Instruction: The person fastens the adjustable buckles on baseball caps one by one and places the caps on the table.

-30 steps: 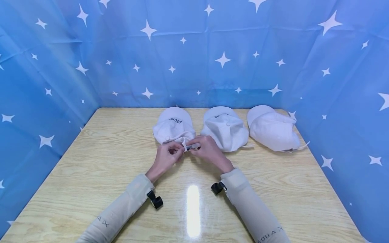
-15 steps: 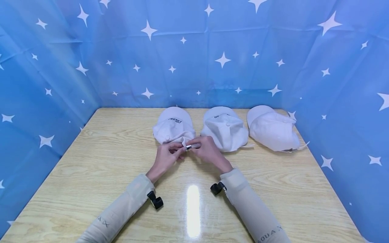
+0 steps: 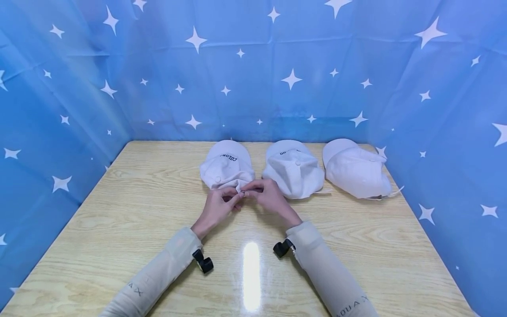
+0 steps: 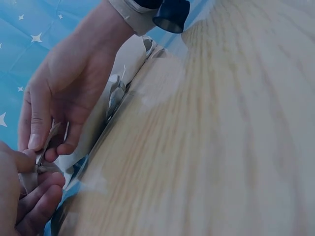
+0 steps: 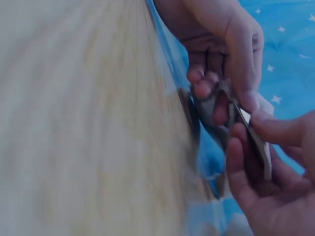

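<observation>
A white cap (image 3: pixel 225 169) with dark lettering lies at the left of a row, brim toward the back. At its rear edge both hands meet over its strap (image 5: pixel 264 156). My left hand (image 3: pixel 215 207) pinches the strap end at the cap, thumb on top. From the other side my right hand (image 3: pixel 273 200) pinches the loose length of strap between thumb and fingers. The two thumbs nearly meet. A small shiny part (image 5: pixel 244 116) of the fastening shows between the fingertips in the right wrist view; the fingers hide most of it.
To the right lie a second white cap (image 3: pixel 295 176) and a third white cap (image 3: pixel 354 169), each with a strap end sticking out. They rest on a wood-grain table (image 3: pixel 138 211). A blue star-patterned cloth (image 3: pixel 245 79) stands behind and at both sides.
My right fingers have closed in toward the left hand over the strap. The silvery clasp and strap piece seen earlier between the hands are now mostly covered. The caps stay put.
</observation>
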